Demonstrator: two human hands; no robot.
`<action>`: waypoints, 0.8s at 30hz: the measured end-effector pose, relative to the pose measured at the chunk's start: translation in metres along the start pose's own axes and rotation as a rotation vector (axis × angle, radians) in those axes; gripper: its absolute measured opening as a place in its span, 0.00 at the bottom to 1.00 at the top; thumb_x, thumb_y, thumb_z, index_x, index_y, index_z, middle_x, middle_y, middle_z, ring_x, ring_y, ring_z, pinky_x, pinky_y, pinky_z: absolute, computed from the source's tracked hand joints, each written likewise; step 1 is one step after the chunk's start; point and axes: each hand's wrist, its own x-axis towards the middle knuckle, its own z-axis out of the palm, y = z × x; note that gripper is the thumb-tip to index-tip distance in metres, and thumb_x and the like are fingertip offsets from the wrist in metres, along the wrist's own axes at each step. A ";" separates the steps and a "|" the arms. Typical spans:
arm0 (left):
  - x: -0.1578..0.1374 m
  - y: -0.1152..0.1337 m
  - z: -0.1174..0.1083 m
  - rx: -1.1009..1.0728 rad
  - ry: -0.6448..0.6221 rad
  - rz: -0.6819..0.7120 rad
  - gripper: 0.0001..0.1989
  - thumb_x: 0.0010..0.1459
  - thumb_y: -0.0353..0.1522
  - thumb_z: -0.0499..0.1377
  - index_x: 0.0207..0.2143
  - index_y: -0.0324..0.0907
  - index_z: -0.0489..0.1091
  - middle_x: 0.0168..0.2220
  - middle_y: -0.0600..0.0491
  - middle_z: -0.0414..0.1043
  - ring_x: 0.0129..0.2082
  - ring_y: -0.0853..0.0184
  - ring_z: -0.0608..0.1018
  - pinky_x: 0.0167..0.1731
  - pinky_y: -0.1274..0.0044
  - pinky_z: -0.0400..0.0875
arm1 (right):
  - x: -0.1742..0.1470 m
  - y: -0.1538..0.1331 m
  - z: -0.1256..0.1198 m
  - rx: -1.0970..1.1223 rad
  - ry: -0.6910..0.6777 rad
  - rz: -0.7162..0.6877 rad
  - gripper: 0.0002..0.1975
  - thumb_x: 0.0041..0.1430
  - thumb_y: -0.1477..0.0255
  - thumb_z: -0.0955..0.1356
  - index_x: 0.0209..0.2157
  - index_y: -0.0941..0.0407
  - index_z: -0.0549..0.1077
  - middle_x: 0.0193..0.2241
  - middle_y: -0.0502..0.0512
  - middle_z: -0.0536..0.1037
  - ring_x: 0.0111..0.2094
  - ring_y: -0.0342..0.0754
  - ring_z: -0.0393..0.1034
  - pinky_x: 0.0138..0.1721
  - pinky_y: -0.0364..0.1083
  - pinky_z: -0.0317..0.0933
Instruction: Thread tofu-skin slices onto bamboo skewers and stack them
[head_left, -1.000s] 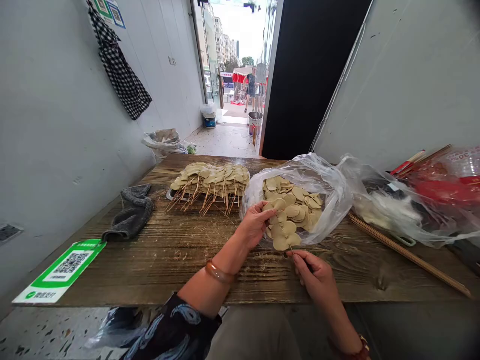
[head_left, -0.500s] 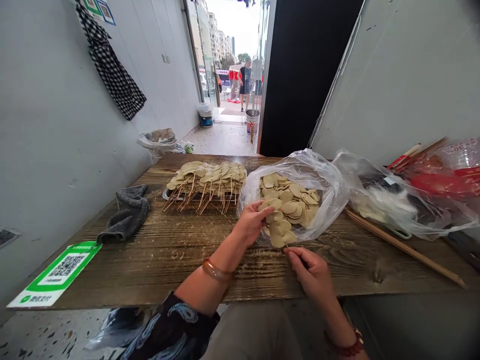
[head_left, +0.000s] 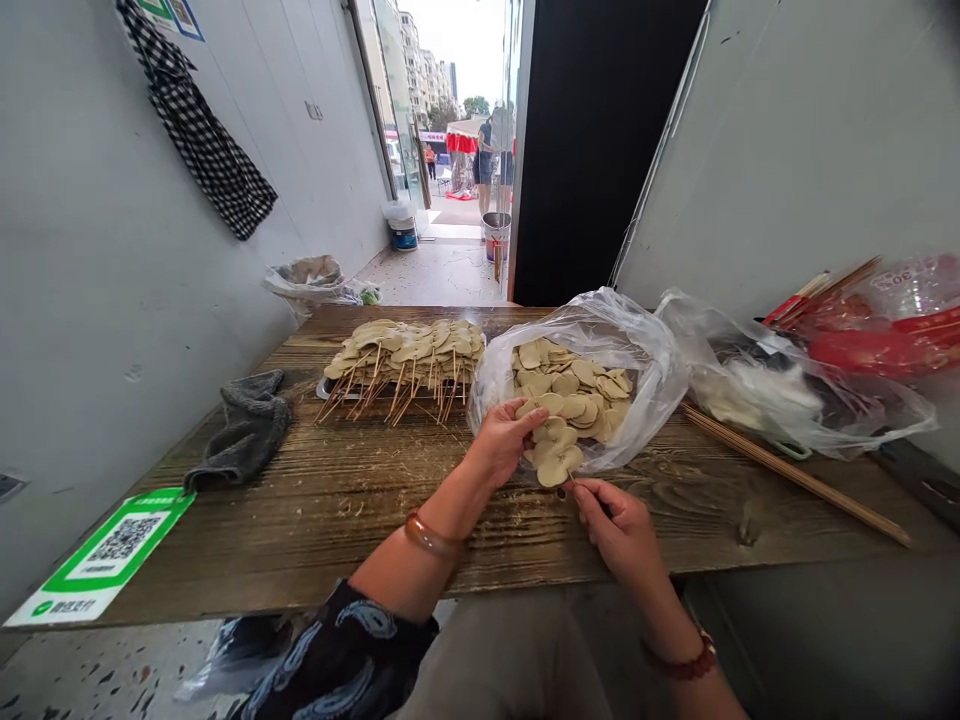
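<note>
Between my hands is a skewer of thin, pale round slices [head_left: 556, 462], held above the table's near part. My right hand [head_left: 616, 518] pinches the bare lower end of its wooden stick. At the upper end, my left hand [head_left: 510, 440] grips a slice between thumb and fingers; whether the stick runs through that slice is hard to see. Just behind, an open clear plastic bag [head_left: 651, 400] holds many loose slices [head_left: 574, 380] of the same kind. To its left, a pile of filled skewers [head_left: 409, 350] lies on a metal tray, sticks pointing toward me.
A bundle of bare wooden sticks [head_left: 799, 475] lies at the right, before another plastic bag [head_left: 787, 395] and red packaging [head_left: 870, 340]. On the left are a dark grey cloth [head_left: 244, 430] and a QR-code card [head_left: 112, 550]. A person [head_left: 484, 160] stands outside the doorway.
The view has shifted slightly. Both hands keep their hold on the skewer, which has turned a little. The person outside has changed position.
</note>
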 end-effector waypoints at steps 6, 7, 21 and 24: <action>0.003 -0.001 -0.005 -0.098 -0.043 -0.079 0.19 0.45 0.42 0.66 0.37 0.39 0.72 0.31 0.50 0.76 0.27 0.71 0.76 0.27 0.80 0.70 | -0.002 0.001 0.000 0.179 0.032 0.099 0.20 0.57 0.58 0.64 0.38 0.60 0.76 0.17 0.46 0.63 0.16 0.38 0.54 0.16 0.39 0.51; 0.003 -0.002 -0.004 -0.095 -0.083 -0.096 0.20 0.46 0.42 0.66 0.37 0.39 0.72 0.32 0.49 0.76 0.27 0.70 0.77 0.28 0.80 0.70 | -0.002 0.001 0.000 0.195 0.042 0.105 0.20 0.57 0.58 0.65 0.38 0.60 0.76 0.17 0.45 0.63 0.16 0.38 0.54 0.16 0.39 0.51; -0.006 -0.010 0.014 -0.088 -0.093 -0.030 0.20 0.38 0.34 0.70 0.36 0.34 0.75 0.32 0.47 0.78 0.28 0.66 0.78 0.31 0.77 0.72 | 0.002 -0.003 0.004 0.058 0.044 0.009 0.17 0.59 0.61 0.64 0.37 0.59 0.77 0.18 0.47 0.66 0.16 0.39 0.57 0.19 0.40 0.54; -0.007 -0.012 0.015 -0.061 -0.104 -0.029 0.20 0.38 0.34 0.70 0.35 0.34 0.75 0.31 0.48 0.78 0.28 0.67 0.77 0.32 0.77 0.71 | 0.002 -0.003 0.004 0.032 0.055 0.007 0.17 0.59 0.61 0.64 0.36 0.59 0.77 0.17 0.46 0.65 0.16 0.39 0.56 0.19 0.40 0.53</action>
